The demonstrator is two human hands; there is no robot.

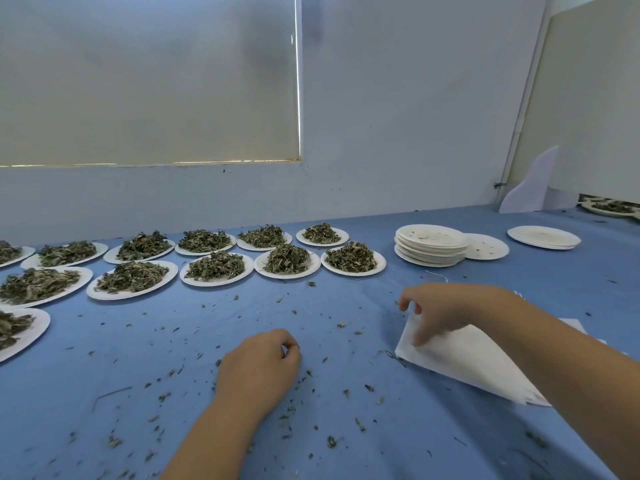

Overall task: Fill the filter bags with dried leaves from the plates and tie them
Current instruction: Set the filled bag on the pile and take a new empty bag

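Several white paper plates heaped with dried green leaves (285,259) stand in rows on the blue tablecloth (194,341) at left and centre. A pile of white filter bags (460,358) lies at the right. My right hand (446,311) reaches over the pile and pinches the top bag by its far left corner, which is lifted off the pile. My left hand (258,368) rests on the cloth near the middle with its fingers loosely curled, and nothing shows in it.
A stack of used empty plates (431,245) stands behind the bags, a single plate (486,246) beside it and a low stack (543,237) further right. Leaf crumbs litter the cloth. A white wall closes the far edge, and white card (530,188) leans at the back right.
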